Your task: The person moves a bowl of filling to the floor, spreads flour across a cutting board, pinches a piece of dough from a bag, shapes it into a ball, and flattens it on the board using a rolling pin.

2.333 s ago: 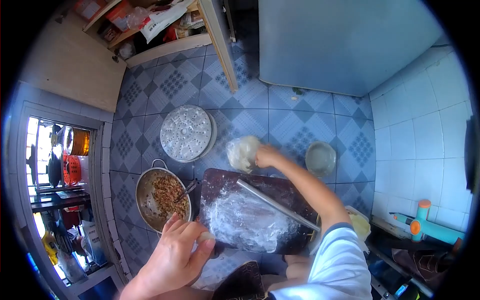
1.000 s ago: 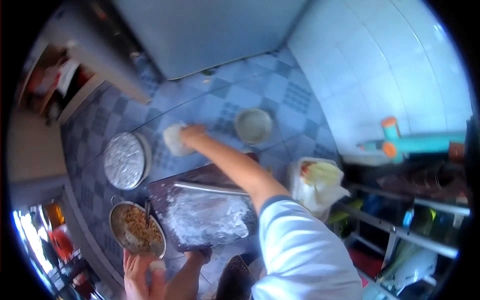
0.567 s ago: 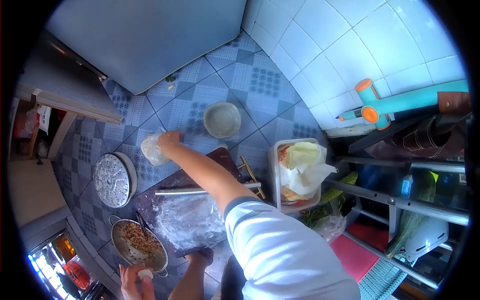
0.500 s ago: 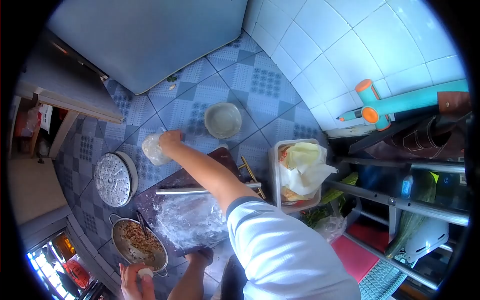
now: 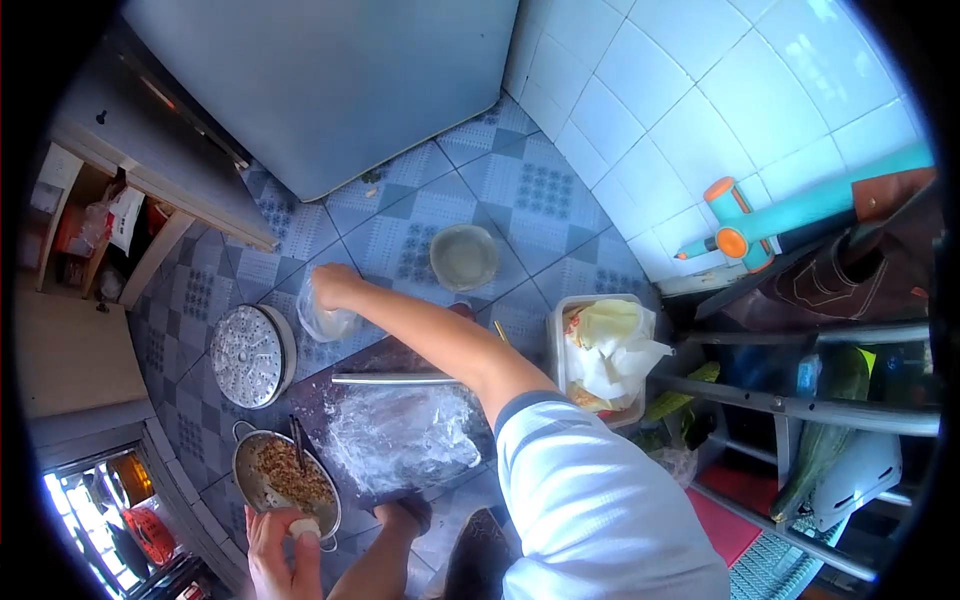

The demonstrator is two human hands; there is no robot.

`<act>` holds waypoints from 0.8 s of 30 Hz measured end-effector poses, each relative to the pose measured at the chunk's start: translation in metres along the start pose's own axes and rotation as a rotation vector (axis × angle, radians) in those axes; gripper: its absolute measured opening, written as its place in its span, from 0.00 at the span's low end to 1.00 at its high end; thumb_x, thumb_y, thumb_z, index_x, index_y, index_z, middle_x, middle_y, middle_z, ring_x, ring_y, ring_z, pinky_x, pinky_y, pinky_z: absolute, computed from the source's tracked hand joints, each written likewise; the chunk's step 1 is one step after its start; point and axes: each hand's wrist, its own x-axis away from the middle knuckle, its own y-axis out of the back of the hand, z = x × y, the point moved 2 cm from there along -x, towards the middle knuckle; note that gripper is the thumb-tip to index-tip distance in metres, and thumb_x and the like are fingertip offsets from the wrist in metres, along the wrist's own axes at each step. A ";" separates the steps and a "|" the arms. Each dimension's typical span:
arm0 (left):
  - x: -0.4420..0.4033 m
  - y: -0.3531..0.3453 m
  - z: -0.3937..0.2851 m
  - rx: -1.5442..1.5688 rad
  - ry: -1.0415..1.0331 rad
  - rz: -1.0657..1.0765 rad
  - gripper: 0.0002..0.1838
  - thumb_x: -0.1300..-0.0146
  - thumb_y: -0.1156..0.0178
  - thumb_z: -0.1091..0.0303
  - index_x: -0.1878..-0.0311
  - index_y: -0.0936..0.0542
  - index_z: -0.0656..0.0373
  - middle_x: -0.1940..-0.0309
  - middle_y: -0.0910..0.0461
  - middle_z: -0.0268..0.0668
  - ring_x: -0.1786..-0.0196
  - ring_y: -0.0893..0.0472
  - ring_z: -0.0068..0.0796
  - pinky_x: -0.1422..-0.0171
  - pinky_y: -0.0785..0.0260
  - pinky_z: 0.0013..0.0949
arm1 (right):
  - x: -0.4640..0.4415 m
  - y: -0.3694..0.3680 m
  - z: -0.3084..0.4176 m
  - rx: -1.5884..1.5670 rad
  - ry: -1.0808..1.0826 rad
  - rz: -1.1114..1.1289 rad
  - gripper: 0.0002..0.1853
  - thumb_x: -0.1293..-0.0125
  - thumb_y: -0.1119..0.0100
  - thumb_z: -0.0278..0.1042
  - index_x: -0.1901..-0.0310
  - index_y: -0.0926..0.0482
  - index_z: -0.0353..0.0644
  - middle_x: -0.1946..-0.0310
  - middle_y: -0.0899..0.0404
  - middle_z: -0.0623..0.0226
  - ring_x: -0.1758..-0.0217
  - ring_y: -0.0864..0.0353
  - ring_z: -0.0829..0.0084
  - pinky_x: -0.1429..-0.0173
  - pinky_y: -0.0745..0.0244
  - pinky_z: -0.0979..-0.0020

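My left hand (image 5: 282,555) is at the bottom left by the bowl of chopped filling (image 5: 292,476), closed on a small white dough piece (image 5: 304,527) between thumb and fingers. Across the board reaches my right hand (image 5: 333,285), its fingers closed at the top of a clear plastic bag (image 5: 326,318) with pale contents, resting on the floor. A metal rod (image 5: 394,379) lies on the floured dark board (image 5: 400,440), partly under my right forearm. Chopsticks stand in the filling bowl.
A round perforated steamer tray (image 5: 248,356) sits left of the bag, a shallow bowl (image 5: 464,257) to its right. At the right are a plastic tub (image 5: 606,412) with white wrapping and a metal rack (image 5: 800,403) holding vegetables. A fridge (image 5: 340,90) stands at the back.
The view has swung right, then slightly back left. My right hand has shifted up and left over the bag, which now looks stretched below it. My left hand still holds the dough piece.
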 end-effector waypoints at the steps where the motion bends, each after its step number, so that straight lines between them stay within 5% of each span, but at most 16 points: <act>1: 0.001 0.001 -0.002 -0.006 -0.008 -0.001 0.09 0.29 0.43 0.69 0.53 0.22 0.65 0.61 0.24 0.47 0.60 0.24 0.43 0.53 0.31 0.40 | 0.006 0.013 0.010 -0.007 0.018 0.061 0.14 0.50 0.36 0.26 0.60 0.15 0.33 0.58 0.15 0.48 0.50 0.15 0.52 0.49 0.20 0.56; 5: 0.006 0.008 -0.015 -0.152 -0.039 0.037 0.15 0.26 0.47 0.62 0.46 0.23 0.62 0.52 0.21 0.47 0.50 0.22 0.43 0.44 0.30 0.41 | 0.029 0.051 0.021 0.005 0.057 0.042 0.13 0.52 0.36 0.26 0.62 0.15 0.33 0.59 0.16 0.45 0.53 0.15 0.50 0.49 0.19 0.56; 7: 0.008 0.006 -0.027 -0.012 -0.046 -0.091 0.09 0.35 0.43 0.68 0.57 0.23 0.64 0.66 0.22 0.44 0.57 0.22 0.48 0.25 0.49 0.55 | 0.042 0.075 0.013 0.043 -0.005 -0.034 0.14 0.51 0.36 0.27 0.61 0.15 0.33 0.59 0.16 0.45 0.54 0.15 0.50 0.50 0.19 0.56; 10: 0.016 0.004 -0.029 -0.006 -0.136 -0.191 0.09 0.33 0.44 0.67 0.57 0.23 0.64 0.67 0.22 0.42 0.58 0.22 0.44 0.24 0.50 0.55 | 0.088 0.143 -0.004 0.082 -0.063 -0.030 0.15 0.54 0.33 0.30 0.62 0.15 0.32 0.60 0.16 0.46 0.55 0.14 0.52 0.52 0.19 0.58; 11: 0.020 0.006 -0.032 -0.001 -0.133 -0.192 0.09 0.33 0.44 0.67 0.57 0.23 0.64 0.67 0.22 0.42 0.58 0.22 0.44 0.24 0.50 0.55 | 0.100 0.160 -0.015 0.153 0.025 -0.078 0.11 0.48 0.37 0.32 0.66 0.14 0.33 0.68 0.16 0.45 0.63 0.15 0.50 0.57 0.21 0.55; 15: 0.036 0.013 -0.050 -0.051 -0.242 -0.175 0.08 0.34 0.42 0.67 0.60 0.23 0.62 0.65 0.23 0.41 0.55 0.23 0.46 0.26 0.51 0.59 | 0.210 0.234 -0.018 -0.324 0.016 -0.179 0.13 0.44 0.38 0.29 0.60 0.15 0.31 0.73 0.16 0.63 0.69 0.20 0.73 0.64 0.26 0.66; 20: 0.055 0.006 -0.054 0.001 -0.388 -0.254 0.11 0.32 0.44 0.64 0.60 0.23 0.64 0.67 0.23 0.43 0.59 0.23 0.46 0.26 0.50 0.58 | 0.377 0.291 -0.004 -0.797 -0.044 -0.384 0.17 0.43 0.43 0.23 0.51 0.16 0.31 0.61 0.15 0.61 0.63 0.19 0.78 0.60 0.25 0.76; 24: 0.055 0.006 -0.054 0.070 -0.391 -0.353 0.14 0.27 0.45 0.61 0.61 0.24 0.66 0.72 0.24 0.44 0.66 0.27 0.42 0.31 0.44 0.45 | 0.488 0.274 -0.026 -1.131 -0.061 -0.471 0.20 0.42 0.46 0.21 0.47 0.20 0.26 0.52 0.17 0.55 0.56 0.16 0.73 0.53 0.19 0.74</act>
